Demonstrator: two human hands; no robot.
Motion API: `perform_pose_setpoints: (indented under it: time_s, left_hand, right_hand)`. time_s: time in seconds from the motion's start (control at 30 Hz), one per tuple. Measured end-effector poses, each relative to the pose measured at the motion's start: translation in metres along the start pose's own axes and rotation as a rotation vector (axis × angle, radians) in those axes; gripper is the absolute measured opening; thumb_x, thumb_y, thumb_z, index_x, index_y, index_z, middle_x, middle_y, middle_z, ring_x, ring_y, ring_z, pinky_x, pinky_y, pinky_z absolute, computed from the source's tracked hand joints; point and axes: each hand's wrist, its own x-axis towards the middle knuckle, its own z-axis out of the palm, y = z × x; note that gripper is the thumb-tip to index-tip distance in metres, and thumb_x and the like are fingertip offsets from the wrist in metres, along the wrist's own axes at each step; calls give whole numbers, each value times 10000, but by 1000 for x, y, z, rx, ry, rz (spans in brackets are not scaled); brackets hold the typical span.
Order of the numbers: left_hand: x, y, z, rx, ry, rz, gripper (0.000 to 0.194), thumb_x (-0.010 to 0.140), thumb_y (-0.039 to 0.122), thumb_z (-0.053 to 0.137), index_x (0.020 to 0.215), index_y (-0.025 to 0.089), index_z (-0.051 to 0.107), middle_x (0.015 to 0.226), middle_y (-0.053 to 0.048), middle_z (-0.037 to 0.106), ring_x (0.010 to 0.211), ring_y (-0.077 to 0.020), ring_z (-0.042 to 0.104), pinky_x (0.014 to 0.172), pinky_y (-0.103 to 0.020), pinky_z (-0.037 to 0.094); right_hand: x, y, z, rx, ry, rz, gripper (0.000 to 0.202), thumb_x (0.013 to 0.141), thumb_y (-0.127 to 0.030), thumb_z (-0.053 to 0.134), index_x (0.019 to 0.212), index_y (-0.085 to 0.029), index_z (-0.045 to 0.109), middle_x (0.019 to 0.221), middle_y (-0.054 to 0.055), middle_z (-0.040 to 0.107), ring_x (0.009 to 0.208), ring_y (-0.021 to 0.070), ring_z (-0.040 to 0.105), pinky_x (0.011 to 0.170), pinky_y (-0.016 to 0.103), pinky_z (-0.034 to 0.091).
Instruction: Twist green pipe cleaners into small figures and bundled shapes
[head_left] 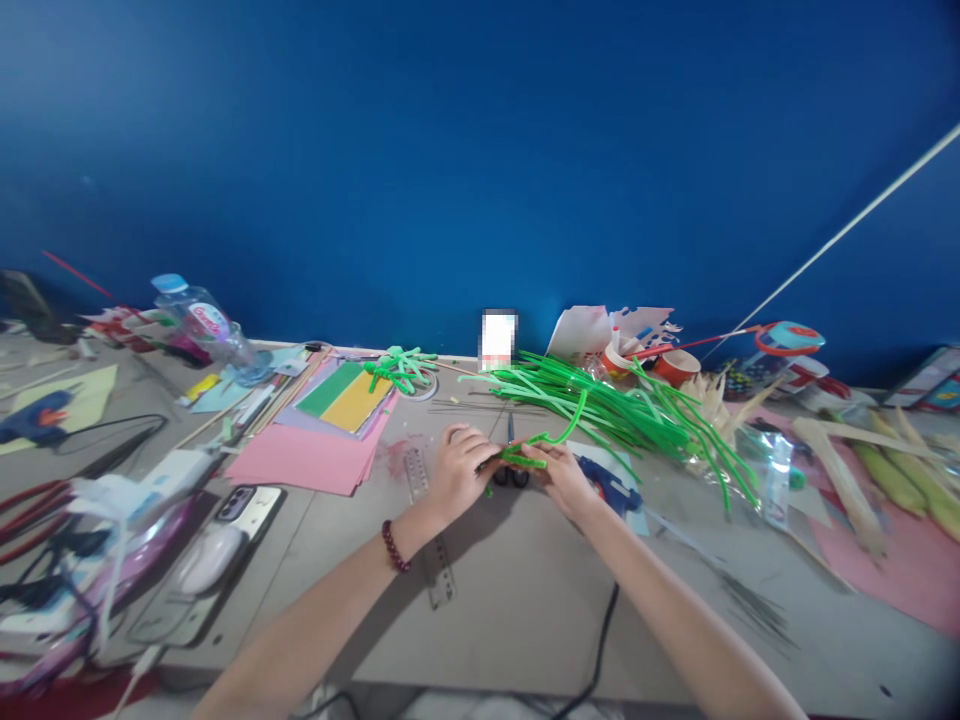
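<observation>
Both hands meet over the middle of the table. My left hand [463, 468], with a dark red bead bracelet at the wrist, is closed on the left end of a bent green pipe cleaner [534, 462]. From the right, my right hand [562, 477] pinches the same piece, and one strand of it curls up above the fingers. Black-handled scissors [511, 474] lie under and between the hands, blades pointing away. Behind them a large bundle of green pipe cleaners [630, 405] spreads to the right. The fingertips partly hide the held piece.
A clear ruler [430, 530] lies beneath my left forearm. Pink paper [300, 458] and coloured sheets are to the left, near a phone [251, 505] and a plastic bottle [206, 322]. A blue glue gun [611, 487] sits beside my right hand. Corn husks [844, 480] lie far right.
</observation>
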Motion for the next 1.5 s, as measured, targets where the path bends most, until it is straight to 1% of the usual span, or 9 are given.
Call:
perform_pose_setpoints:
  time_s: [0.17,0.27,0.33,0.5,0.67,0.83,1.0,1.33,1.5]
  left_hand:
    - [-1,-1,1,6,35,-21,154,871,296,547,838,202,664,739,-19,678,765,-159,612,883,-376,372]
    - [-1,-2,2,18,50,-35,150,868,294,551,825,198,658,723,-17,674,746,-160,606,851,-368,372]
    - [0,-2,1,22,55,-34,138,860,288,564,813,194,653,721,-16,674,744,-161,604,831,-361,371]
    - [1,1,-1,50,41,12,112,858,237,567,792,188,643,700,-8,664,731,-154,598,835,-356,360]
    - [1,3,-2,96,43,70,98,863,201,548,836,192,642,716,-6,666,762,-152,600,877,-366,353]
    - [-3,2,1,125,44,63,100,850,171,546,858,194,642,752,-11,678,793,-153,605,906,-373,357]
    - [-6,4,2,134,52,40,153,866,189,533,972,203,643,877,-38,705,880,-171,619,923,-387,355]
    - [-5,4,1,181,57,94,157,881,137,497,939,189,633,793,-14,693,801,-149,611,906,-378,355]
    - [-6,3,2,176,51,69,167,865,136,513,971,188,631,821,-26,694,823,-156,611,903,-375,364]
  right_hand:
    - [-3,-2,-1,77,-63,-18,181,651,-305,732,788,-187,729,834,45,718,787,203,660,778,350,522]
    - [-4,-3,0,69,-108,-24,260,639,-249,742,894,-209,718,957,41,708,858,199,651,815,343,516]
    - [-4,-2,0,36,-119,-26,326,656,-262,744,977,-234,696,1020,37,694,876,186,649,816,330,513]
    - [-2,0,-1,-70,-47,-51,357,640,-314,771,978,-231,695,911,22,712,685,131,639,739,291,516]
    - [1,2,-3,-8,-9,-44,319,591,-305,802,890,-229,723,845,5,709,626,106,603,672,256,513]
    - [3,6,-4,34,-14,-54,267,592,-314,806,832,-220,737,753,1,701,627,105,603,653,235,506]
    - [0,4,2,38,-22,-71,229,593,-309,807,790,-217,735,745,0,701,657,118,629,689,250,525]
    - [1,5,0,20,34,-70,347,590,-287,803,906,-209,685,706,-16,696,614,113,644,648,234,537]
    - [1,2,0,40,21,-81,294,593,-307,798,843,-211,676,696,-12,699,632,128,662,679,257,554]
